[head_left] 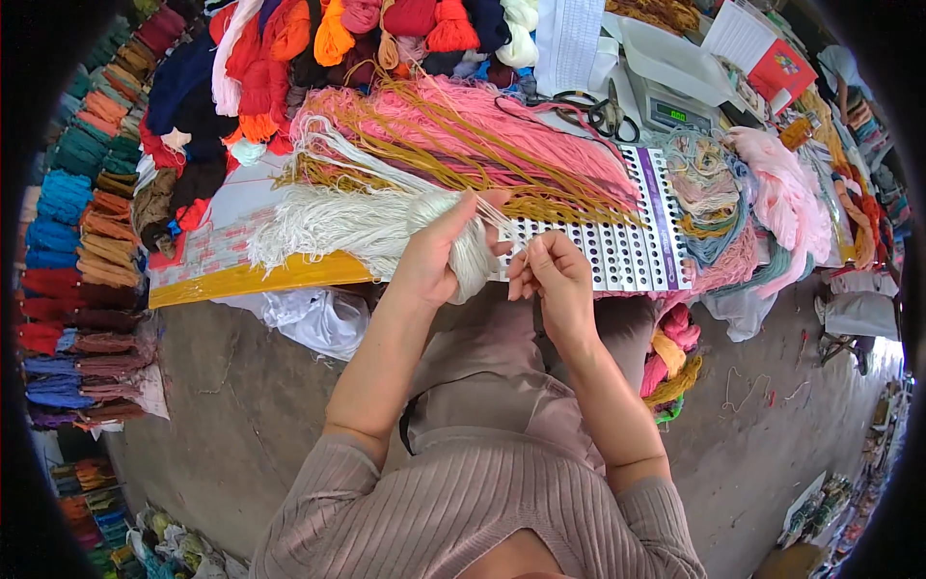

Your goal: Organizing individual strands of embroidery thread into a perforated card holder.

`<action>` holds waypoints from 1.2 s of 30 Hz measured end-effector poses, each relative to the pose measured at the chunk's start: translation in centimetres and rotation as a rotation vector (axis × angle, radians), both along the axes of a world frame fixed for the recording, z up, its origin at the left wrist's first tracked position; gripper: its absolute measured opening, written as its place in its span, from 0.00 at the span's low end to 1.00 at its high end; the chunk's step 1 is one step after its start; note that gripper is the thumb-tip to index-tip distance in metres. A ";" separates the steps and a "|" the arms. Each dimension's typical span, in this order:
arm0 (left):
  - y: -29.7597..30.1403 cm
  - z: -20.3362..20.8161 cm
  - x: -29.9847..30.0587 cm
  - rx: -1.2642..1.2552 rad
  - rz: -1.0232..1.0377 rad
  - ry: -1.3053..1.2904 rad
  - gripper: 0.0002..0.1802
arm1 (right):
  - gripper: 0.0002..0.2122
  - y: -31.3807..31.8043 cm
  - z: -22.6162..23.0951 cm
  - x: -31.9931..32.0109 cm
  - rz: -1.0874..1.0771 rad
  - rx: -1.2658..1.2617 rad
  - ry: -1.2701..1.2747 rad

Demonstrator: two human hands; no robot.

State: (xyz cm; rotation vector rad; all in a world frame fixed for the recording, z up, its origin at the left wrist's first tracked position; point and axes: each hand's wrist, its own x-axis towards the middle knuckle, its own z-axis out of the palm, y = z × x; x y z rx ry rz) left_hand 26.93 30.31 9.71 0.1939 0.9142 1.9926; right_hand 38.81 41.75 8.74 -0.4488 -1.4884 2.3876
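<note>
A thick hank of white thread (338, 227) lies along the table's near side, and my left hand (439, 253) is wrapped round its looped right end. Thin white strands run from that end across to my right hand (557, 280), whose thumb and fingers pinch them. Both hands are over the near edge of a white perforated card (622, 253) with a purple strip. Ochre threads (540, 206) and pink threads (569, 145) spread across the card and the table behind my hands. Some holes of the card are hidden under the threads.
Coloured yarn hanks (333, 39) crowd the back. Scissors (612, 114) lie beside a digital scale (675, 108) with a white tray. Mixed thread bundles (714, 179) and a pale pink hank (779, 183) sit at the right. A yellow table edge (260, 280) runs along the near left.
</note>
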 end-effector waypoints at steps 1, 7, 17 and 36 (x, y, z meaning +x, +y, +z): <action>-0.2 -0.3 -0.1 -0.006 -0.015 0.070 0.22 | 0.10 0.1 -0.3 0.2 -0.006 0.002 -0.001; -0.1 0.9 0.1 -0.045 0.004 0.048 0.22 | 0.10 0.2 -0.4 0.5 -0.028 0.064 -0.015; 0.3 1.5 -0.9 -0.084 0.108 -0.003 0.20 | 0.05 -0.8 0.2 1.1 -0.112 0.755 -0.062; -12.8 8.3 -20.2 0.268 0.453 0.350 0.15 | 0.10 16.4 3.9 21.4 -1.088 0.655 -0.169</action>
